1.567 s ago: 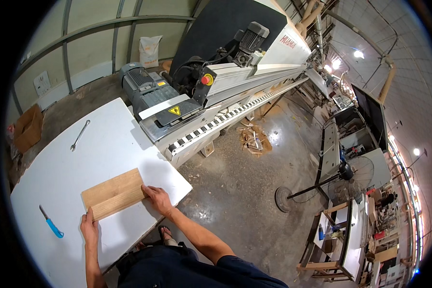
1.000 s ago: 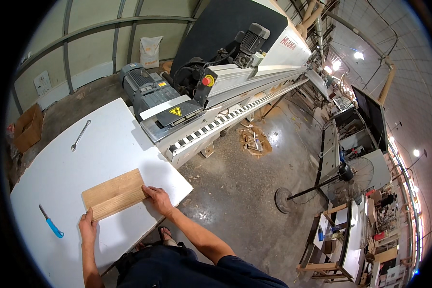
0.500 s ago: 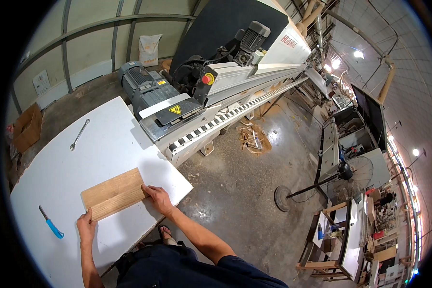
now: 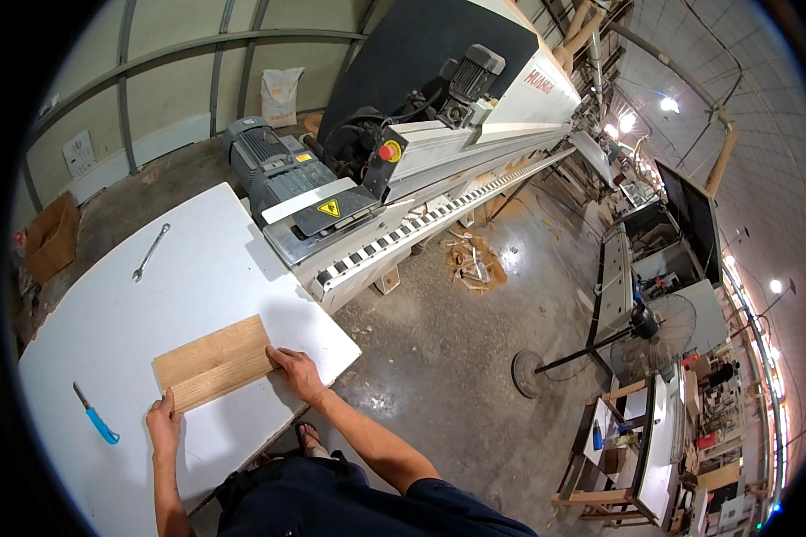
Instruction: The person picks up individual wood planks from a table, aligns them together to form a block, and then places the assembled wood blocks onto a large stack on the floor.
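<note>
A flat wooden board [image 4: 215,362] with visible grain is held at its two ends over the white tabletop [image 4: 107,327]. My left hand [image 4: 163,421] grips the near left corner, fingers closed on the edge. At the right end my right hand [image 4: 297,372] pinches the board, thumb on top. Whether the board rests on the table or sits slightly above it, I cannot tell. To the left lies a utility knife [image 4: 100,424] with a blue handle and its blade out. Farther back on the same table is a metal wrench [image 4: 150,252].
Past the table's far right edge stands a long machine with a toothed conveyor track [image 4: 394,234], a grey motor [image 4: 264,161] and a red stop button [image 4: 389,150]. A pedestal fan [image 4: 640,322] and a workbench [image 4: 658,447] are at right. Scraps [image 4: 475,261] lie on the floor.
Almost nothing differs. The whole view has shifted slightly; both hands keep their hold on the board.
</note>
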{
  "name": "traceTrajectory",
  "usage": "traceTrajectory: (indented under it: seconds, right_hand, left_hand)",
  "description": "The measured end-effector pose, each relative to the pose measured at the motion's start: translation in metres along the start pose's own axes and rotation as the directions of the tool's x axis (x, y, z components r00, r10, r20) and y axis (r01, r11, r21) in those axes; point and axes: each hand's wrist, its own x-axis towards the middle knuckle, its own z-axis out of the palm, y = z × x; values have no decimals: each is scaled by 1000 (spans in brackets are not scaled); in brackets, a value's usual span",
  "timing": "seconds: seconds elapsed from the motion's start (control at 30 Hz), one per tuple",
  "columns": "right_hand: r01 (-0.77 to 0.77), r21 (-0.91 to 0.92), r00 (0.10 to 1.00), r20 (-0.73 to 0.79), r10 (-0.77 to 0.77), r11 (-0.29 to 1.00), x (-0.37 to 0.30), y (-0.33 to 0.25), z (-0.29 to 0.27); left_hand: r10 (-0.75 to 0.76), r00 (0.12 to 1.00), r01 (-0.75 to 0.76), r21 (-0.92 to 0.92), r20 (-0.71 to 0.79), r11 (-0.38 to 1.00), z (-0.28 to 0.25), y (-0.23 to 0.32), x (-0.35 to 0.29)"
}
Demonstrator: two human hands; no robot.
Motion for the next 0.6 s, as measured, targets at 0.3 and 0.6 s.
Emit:
traceTrajectory:
  seconds: [0.3,0.6]
  right_hand:
    - [25,19,998,51,-26,999,-5,2,-4]
    - [-32,76,996,-85,39,997,-18,-14,-1]
  left_hand:
    - [29,999,-30,-83,-20,996,-7,16,-3]
    - [-81,995,40,-523,-56,851,-63,-5,38]
